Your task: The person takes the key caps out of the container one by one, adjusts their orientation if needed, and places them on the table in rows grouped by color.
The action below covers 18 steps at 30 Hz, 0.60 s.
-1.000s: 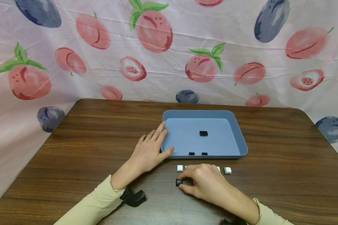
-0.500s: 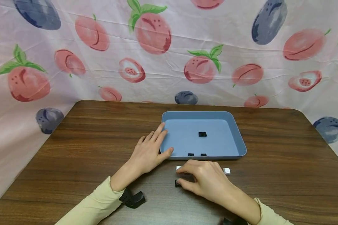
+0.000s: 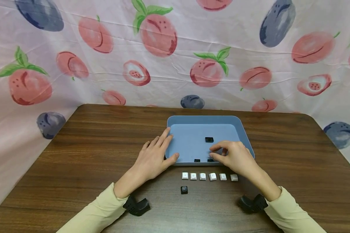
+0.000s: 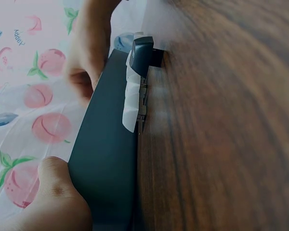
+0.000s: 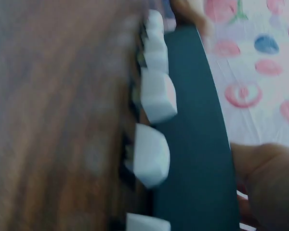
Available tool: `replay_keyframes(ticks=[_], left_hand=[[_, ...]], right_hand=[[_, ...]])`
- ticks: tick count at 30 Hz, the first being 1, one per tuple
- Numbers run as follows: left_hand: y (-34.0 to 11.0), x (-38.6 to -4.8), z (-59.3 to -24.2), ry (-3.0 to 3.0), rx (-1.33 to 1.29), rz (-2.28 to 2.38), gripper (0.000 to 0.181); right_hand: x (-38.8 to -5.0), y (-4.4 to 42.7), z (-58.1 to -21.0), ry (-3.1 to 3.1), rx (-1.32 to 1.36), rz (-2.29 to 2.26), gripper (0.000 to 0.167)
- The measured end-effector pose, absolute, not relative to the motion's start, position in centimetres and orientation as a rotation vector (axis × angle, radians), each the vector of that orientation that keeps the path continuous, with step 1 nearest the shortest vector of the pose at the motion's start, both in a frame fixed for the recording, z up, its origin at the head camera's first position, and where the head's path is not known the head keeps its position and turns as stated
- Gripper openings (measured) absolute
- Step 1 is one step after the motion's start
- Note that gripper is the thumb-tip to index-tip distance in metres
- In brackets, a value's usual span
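Note:
My left hand (image 3: 153,158) lies along the left side of a blue tray (image 3: 183,136), fingers spread and thumb over its front rim. Over the tray's front right, my right hand (image 3: 240,158) reaches in with thumb and forefinger apart and nothing visible between them. Just below those fingertips is a small black piece (image 3: 210,160), partly hidden. Two more black pieces, one at the front wall (image 3: 197,160) and a larger one (image 3: 209,139) farther back, lie in the tray. On the table, a dark keycap (image 3: 184,189) sits on a black base.
A row of several white keycaps (image 3: 202,176) on dark bases stands between the tray front and the dark keycap. Black wrist mounts (image 3: 137,207) hang below both wrists. A fruit-print cloth (image 3: 163,71) rises behind the brown table (image 3: 105,145).
My right hand has let go of the dark keycap on the table and moved up and right, over the tray. The white row has come into full view. My left hand stays put.

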<state>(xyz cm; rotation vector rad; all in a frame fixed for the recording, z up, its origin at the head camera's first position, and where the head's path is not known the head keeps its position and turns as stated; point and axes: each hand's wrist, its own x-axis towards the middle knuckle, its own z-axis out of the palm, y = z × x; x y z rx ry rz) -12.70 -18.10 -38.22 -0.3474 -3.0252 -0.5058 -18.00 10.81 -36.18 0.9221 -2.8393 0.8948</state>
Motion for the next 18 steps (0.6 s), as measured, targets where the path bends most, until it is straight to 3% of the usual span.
replay_keyframes(ticks=[7,18], left_hand=[[-18.2,-12.7,-38.3,-3.023,-0.345,-0.501,0.077],[-18.0,-12.7,-38.4,-3.026,-0.347,-0.510,0.078]], right_hand=[[-19.8,11.6,-36.0,-3.067,1.009,1.162,0.032],[-20.1,11.6,-36.1,-3.109,0.921,1.143,0.014]])
